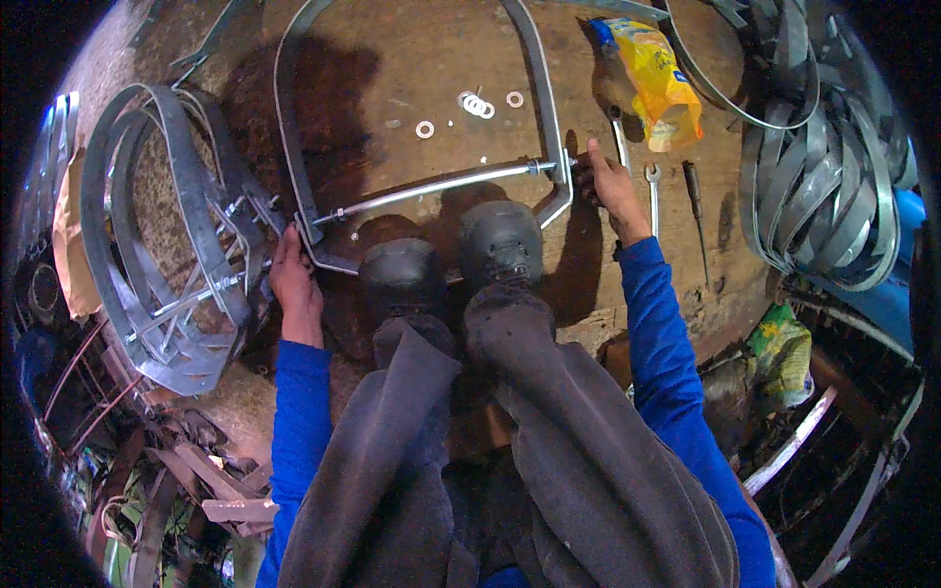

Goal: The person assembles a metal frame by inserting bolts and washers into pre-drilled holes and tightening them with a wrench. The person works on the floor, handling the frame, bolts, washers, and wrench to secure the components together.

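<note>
A bent flat-steel hoop lies before me, with a shiny metal rod running across it from side to side. Nuts sit on the rod near both ends. At the rod's left end, my left hand has its fingers close together against the hoop's corner; what the fingertips pinch is hidden. My right hand is at the opposite end, fingers curled by the nut and thumb pointing up; its grip is partly hidden. My dark shoes rest at the hoop's near edge, below the rod.
White washers lie inside the hoop. To the right are a yellow bag, a wrench and a screwdriver. Bundled steel hoops stand at left; more steel straps are piled at right. Scrap metal lies at lower left.
</note>
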A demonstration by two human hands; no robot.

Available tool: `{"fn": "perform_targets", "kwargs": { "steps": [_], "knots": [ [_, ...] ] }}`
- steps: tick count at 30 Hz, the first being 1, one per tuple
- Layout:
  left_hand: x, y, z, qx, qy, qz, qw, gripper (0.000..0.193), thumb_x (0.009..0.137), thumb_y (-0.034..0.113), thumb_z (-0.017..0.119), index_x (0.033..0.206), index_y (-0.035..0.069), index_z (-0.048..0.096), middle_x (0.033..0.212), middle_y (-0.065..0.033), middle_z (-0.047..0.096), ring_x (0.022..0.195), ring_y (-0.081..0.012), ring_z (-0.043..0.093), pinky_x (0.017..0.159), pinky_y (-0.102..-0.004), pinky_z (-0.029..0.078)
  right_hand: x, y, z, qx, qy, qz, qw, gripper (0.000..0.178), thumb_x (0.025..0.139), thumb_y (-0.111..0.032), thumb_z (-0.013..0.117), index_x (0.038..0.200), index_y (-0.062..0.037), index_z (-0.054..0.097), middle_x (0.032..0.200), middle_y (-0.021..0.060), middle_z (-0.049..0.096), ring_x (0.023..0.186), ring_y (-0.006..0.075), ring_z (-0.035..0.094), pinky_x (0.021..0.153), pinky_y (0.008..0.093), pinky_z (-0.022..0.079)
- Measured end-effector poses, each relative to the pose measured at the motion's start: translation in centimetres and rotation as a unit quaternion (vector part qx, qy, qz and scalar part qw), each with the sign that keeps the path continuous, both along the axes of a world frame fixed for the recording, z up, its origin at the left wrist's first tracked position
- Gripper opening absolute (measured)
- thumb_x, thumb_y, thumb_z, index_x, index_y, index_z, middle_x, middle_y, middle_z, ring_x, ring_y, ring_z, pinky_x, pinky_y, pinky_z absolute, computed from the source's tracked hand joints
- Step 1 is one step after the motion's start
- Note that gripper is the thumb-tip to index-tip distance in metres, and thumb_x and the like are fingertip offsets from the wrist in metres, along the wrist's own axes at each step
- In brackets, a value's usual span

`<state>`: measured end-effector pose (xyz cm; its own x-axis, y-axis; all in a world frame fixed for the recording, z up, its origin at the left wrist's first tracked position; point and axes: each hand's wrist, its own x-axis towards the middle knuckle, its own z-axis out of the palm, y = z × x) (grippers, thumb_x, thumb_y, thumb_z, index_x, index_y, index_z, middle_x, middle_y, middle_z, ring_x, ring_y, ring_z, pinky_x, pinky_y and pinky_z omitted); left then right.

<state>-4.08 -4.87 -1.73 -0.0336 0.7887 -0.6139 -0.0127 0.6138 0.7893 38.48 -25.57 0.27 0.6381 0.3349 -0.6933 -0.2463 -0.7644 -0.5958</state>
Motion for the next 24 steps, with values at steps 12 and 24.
{"fn": "perform_targets", "kwargs": {
  "steps": [12,24],
  "knots": [
    [0.5,-0.3,0.3,0.003,-0.018,-0.001,1.000,0.032,0.095,0.019,0.059,0.126,0.009,0.060,0.090,0.0081,0.062,0.056,-0.0005,0.036,0.048,-0.0163,0.027,-0.2,-0.7,-0.2,0.042,0.075,-0.028,0.996,0.045,0.091,-0.051,0.057,0.082,-0.0070,0.063,0.065,-0.0015,0.056,0.056,0.0083,0.048,0.051,0.0238,0.035],
    [2.0,0.1,1.8,0.025,0.036,0.009,0.999,0.035,0.091,0.025,0.065,0.118,0.003,0.064,0.096,0.0020,0.066,0.058,-0.0032,0.041,0.052,-0.0198,0.030,-0.7,-1.6,-0.6,0.114,0.066,-0.022,0.991,0.032,0.092,-0.029,0.060,0.106,-0.0015,0.068,0.083,-0.0010,0.064,0.071,0.0085,0.053,0.064,0.0240,0.042]
  ]
}}
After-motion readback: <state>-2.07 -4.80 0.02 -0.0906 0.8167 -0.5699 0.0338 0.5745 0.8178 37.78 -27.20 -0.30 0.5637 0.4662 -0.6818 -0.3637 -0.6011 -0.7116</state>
